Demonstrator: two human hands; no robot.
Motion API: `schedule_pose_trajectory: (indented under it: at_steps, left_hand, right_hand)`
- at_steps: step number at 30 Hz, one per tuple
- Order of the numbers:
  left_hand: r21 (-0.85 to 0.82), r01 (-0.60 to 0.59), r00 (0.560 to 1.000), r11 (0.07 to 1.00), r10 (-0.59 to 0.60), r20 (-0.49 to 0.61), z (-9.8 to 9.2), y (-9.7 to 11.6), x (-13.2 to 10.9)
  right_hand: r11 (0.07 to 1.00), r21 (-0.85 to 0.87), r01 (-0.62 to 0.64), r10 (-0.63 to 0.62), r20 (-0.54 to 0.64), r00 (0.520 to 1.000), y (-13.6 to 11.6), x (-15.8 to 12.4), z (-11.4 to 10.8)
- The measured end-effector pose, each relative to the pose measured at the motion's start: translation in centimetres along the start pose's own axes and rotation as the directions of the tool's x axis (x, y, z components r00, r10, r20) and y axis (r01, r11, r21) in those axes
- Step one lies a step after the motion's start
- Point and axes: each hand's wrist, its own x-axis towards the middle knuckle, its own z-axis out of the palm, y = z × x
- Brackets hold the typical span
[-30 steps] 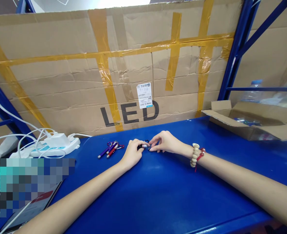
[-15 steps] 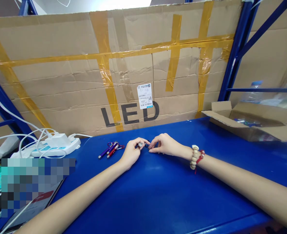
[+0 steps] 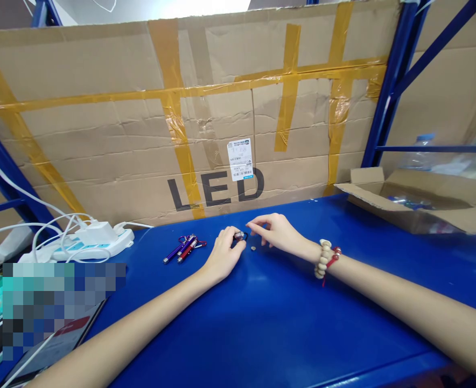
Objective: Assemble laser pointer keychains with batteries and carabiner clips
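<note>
My left hand (image 3: 225, 253) is closed around a small penlight (image 3: 239, 235) with a silver end and a dark clip. Most of its body is hidden by the fingers. To the right of that hand, a tiny round metal piece (image 3: 253, 248), like a button cell, lies on the blue table (image 3: 262, 323). Just above and right of this piece, my right hand (image 3: 276, 230) hovers with bent fingers apart and nothing visible in them. Left of my left hand lie a purple penlight (image 3: 175, 252) and a red penlight (image 3: 187, 251), side by side with their clips.
A cardboard box (image 3: 403, 215) with small blue items stands at the right. Behind the table rises a large taped cardboard sheet (image 3: 222, 118). At the left are a white power strip (image 3: 119, 242) with cables and a dark flat device (image 3: 66, 339).
My right hand has drawn back up and right, uncovering the small round piece on the table. My left hand has turned over the penlight and lowered it slightly rightward.
</note>
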Motion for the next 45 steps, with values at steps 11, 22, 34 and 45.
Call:
schedule_pose_trajectory:
  at_steps: [11,22,34,45]
  left_hand:
    - [0.222,-0.058,0.995,0.973,0.039,0.087,0.5,-0.8,-0.1]
    - [0.238,-0.084,0.992,0.968,0.059,0.110,0.5,-0.7,-0.2]
    - [-0.105,-0.069,0.998,0.992,0.067,-0.020,0.1,-0.8,0.1]
    - [-0.398,-0.116,0.992,0.910,0.083,-0.098,-0.1,-0.2,-0.1]
  right_hand:
    - [0.870,0.323,-0.371,0.273,0.311,0.911,-0.5,-0.2,-0.5]
    - [0.996,-0.002,-0.086,0.084,0.232,0.969,1.7,0.4,-0.4]
    - [0.976,-0.160,0.151,-0.111,0.233,0.966,1.8,0.6,-0.6]
    - [0.927,-0.266,0.264,-0.199,0.246,0.949,1.4,0.1,-0.3]
